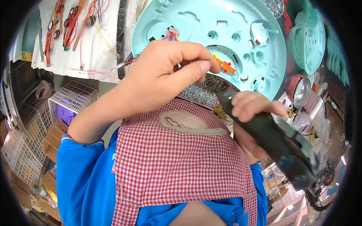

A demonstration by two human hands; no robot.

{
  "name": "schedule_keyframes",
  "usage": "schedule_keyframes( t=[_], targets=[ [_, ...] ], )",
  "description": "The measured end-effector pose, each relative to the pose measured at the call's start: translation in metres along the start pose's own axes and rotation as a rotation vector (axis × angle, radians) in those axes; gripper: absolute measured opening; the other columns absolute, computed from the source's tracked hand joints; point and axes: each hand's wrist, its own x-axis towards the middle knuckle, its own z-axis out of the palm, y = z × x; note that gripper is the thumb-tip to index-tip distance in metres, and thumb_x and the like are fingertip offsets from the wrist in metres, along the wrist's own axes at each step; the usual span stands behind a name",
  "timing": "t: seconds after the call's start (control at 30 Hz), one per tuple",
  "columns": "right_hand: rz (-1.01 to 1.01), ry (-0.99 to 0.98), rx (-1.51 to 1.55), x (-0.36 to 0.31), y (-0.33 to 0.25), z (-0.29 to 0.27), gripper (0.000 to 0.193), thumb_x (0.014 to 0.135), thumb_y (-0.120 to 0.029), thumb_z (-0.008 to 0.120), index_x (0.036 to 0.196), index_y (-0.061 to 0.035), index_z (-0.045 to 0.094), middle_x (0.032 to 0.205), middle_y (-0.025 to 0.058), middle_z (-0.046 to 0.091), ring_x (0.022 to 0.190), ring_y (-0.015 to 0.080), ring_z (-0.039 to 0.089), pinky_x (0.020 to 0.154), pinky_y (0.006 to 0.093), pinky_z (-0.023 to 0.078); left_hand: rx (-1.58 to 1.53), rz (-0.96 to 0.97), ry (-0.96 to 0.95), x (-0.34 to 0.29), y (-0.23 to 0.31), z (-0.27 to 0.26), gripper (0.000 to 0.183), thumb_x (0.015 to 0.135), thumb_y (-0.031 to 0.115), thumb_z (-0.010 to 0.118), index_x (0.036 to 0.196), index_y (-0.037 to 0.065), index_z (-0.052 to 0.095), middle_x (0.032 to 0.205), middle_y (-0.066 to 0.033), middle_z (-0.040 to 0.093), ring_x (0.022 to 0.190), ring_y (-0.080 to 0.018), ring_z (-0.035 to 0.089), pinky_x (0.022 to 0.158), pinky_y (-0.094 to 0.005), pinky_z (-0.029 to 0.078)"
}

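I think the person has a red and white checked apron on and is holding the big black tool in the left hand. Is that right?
Not quite: the big black tool is in the right hand, not the left, as the head view shows. The person does have a red and white checked apron on.

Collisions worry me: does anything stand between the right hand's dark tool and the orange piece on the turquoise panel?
Nothing visible stands between the dark tool and the orange piece; the left hand is close, left of that piece.
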Motion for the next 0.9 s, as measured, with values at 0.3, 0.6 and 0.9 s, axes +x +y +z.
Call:
schedule_keyframes(
  t=[0.3,0.6,0.9],
  targets=[
    [0.026,0.117,0.053,0.005,-0.008,0.006,0.095,0.075,-0.067,0.069,0.141,-0.0087,0.034,0.084,0.0085,0.059,0.077,0.0233,0.058,0.076,0.0417,0.046,-0.166,-0.086,-0.118,-0.011,-0.001,-0.002,0.023,0.094,0.011,0.049,0.103,0.0,0.068,0.079,-0.001,0.057,0.066,-0.0051,0.051,0.052,-0.0191,0.04],
    [0.13,0.111,-0.067,-0.015,0.012,0.009,0.086,0.076,-0.055,0.076,0.135,-0.0056,0.039,0.087,0.0086,0.059,0.08,0.0236,0.058,0.082,0.0445,0.046,0.965,0.612,0.079,-0.011,-0.034,0.022,0.017,0.064,0.011,0.064,0.08,0.007,0.069,0.074,-0.0011,0.052,0.069,-0.0171,0.055,0.059,-0.0297,0.048],
    [-0.076,-0.033,0.116,0.021,-0.027,0.007,0.097,0.074,-0.069,0.068,0.143,-0.0069,0.038,0.085,0.0067,0.057,0.074,0.0198,0.055,0.073,0.0369,0.044,1.065,0.755,0.005,-0.006,-0.039,0.032,0.011,0.063,0.016,0.067,0.072,0.011,0.063,0.076,0.0024,0.051,0.074,-0.014,0.055,0.063,-0.0284,0.046]
  ],
)
